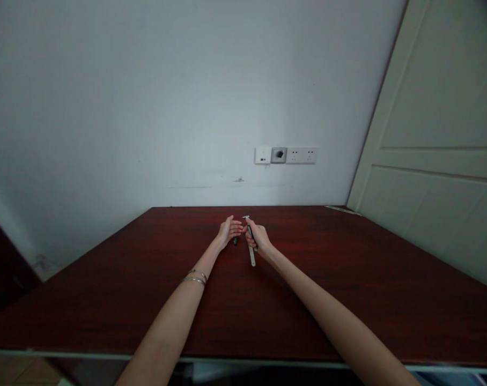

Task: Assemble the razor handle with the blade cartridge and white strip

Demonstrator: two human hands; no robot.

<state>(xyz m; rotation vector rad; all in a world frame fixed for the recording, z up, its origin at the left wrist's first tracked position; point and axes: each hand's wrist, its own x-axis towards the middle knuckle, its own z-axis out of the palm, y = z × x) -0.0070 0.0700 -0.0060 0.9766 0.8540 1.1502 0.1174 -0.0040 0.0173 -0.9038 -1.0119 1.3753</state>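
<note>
My right hand (258, 237) is closed around the dark handle of a razor (245, 216). Its small, pale crosswise head sticks out beyond my thumb, pointing toward the wall. Under and just in front of that hand lies a narrow, light-coloured strip (252, 257) with a rounded near end; its far part is hidden by my fingers. To the left, my left hand (228, 230) has its fingers stretched toward the razor, with nothing visible in it. Close below those fingers is a small dark green object (235, 241), partly covered, whose kind I cannot make out.
Both hands are over a dark red wooden table (147, 289). Behind it, a white wall carries a row of sockets (302, 155). A pale panelled door (440, 161) stands along the right side. A thin light strip (343, 209) lies at the back right corner.
</note>
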